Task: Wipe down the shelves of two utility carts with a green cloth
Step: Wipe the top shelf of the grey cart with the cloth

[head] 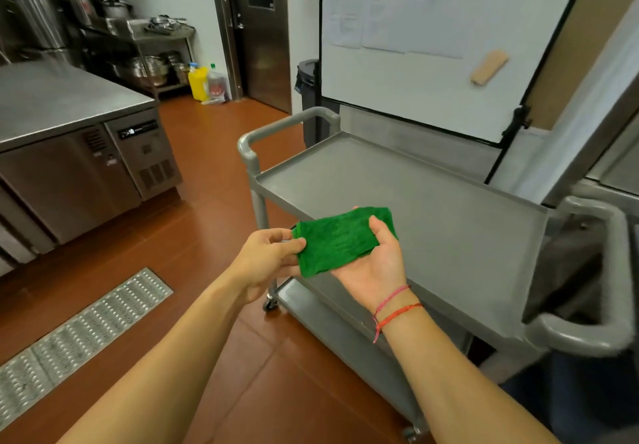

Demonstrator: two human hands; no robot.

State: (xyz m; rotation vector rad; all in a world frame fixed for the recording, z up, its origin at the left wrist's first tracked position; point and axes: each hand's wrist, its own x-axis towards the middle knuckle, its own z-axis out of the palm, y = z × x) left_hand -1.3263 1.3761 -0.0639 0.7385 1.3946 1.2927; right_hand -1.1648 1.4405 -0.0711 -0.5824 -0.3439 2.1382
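Landmark: grey utility cart (pixel 432 201), with a rimmed top shelf and a lower shelf (pixel 332 319).

The green cloth (pixel 340 239) is folded and held in both hands over the cart's near rim. Whether it touches the top shelf cannot be told.

The left hand (pixel 266 257) pinches the cloth's left edge between thumb and fingers. The right hand (pixel 373 263) is palm up, cradling the cloth with the thumb pressed on top.

Containers:
- A dark lined bin (pixel 307 80) stands just behind the cart's far handle; its contents are hidden.
- A yellow jug (pixel 198 82) and a clear bottle (pixel 216 85) stand on the floor well beyond the cart, touching each other. The bottle's contents cannot be made out.
- Steel pots (pixel 148 66) are stacked on a rack beyond the cart, to its left.
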